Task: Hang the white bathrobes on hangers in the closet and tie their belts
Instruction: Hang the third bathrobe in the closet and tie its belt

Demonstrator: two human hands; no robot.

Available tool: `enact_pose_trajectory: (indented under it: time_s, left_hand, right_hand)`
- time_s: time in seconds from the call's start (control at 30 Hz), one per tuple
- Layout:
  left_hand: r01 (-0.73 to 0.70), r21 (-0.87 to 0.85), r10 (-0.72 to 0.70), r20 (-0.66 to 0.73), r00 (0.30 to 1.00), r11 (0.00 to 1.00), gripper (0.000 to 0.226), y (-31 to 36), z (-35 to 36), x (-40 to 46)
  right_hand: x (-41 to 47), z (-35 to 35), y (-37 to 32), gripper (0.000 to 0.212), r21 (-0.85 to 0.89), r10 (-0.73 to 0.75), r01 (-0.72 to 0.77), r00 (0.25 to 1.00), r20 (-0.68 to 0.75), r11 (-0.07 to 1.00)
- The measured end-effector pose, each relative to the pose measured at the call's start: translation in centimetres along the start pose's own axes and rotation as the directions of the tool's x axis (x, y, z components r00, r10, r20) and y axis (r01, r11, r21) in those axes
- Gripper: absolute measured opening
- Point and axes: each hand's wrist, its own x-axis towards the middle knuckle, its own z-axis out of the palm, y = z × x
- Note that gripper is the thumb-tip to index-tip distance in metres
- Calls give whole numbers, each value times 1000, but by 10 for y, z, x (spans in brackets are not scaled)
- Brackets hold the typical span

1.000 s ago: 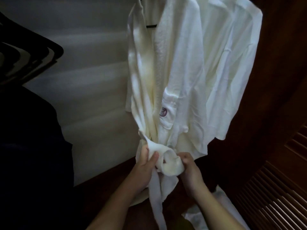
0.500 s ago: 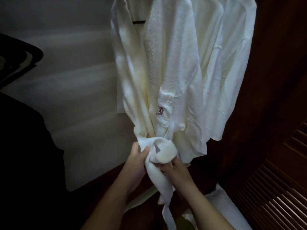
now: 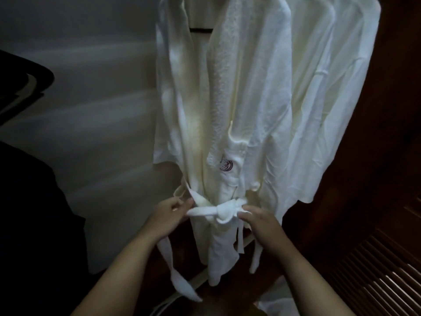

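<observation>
A white bathrobe point(image 3: 227, 99) with a dark round logo on its pocket hangs on a dark hanger point(image 3: 201, 30) in front of me. Its white belt point(image 3: 222, 209) is knotted at the waist. My left hand point(image 3: 169, 216) pinches the belt's left strand, which hangs down past my wrist. My right hand point(image 3: 262, 224) grips the strand to the right of the knot. A second white bathrobe point(image 3: 337, 92) hangs behind it to the right.
A pale wall point(image 3: 91, 122) stands to the left of the robes. Dark wooden closet panels point(image 3: 387, 156) and a slatted door point(image 3: 376, 270) close in on the right. White cloth point(image 3: 280, 306) lies on the dark wood floor below. A dark shape fills the left edge.
The loose loop of belt has been drawn into a tight knot. My hands have moved apart, each pulling a strand sideways; the view has come closer.
</observation>
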Motion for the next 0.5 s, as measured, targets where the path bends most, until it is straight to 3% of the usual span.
enact_pose_trajectory:
  time_s: [0.13, 0.3, 0.37, 0.43, 0.5]
  left_hand:
    - [-223, 94, 217, 71, 973, 970, 22, -3, -16, 24]
    - [-209, 16, 210, -68, 975, 978, 27, -13, -18, 76]
    - [-183, 1, 183, -54, 982, 983, 26, -15, -12, 89]
    - [-159, -52, 159, 2, 987, 986, 25, -9, -2, 94]
    - [-142, -124, 143, 2, 990, 982, 27, 1, 6, 95]
  right_hand:
    - [0, 1, 22, 21, -312, 9, -26, 998, -56, 950]
    - [-3, 20, 30, 15, -307, 127, -102, 990, 62, 946]
    - [-7, 39, 27, 6, -300, 182, -135, 974, 134, 944]
    - [-6, 59, 23, 26, -222, 241, -202, 955, 170, 954]
    - [2, 77, 14, 30, -139, 265, -248, 955, 130, 959]
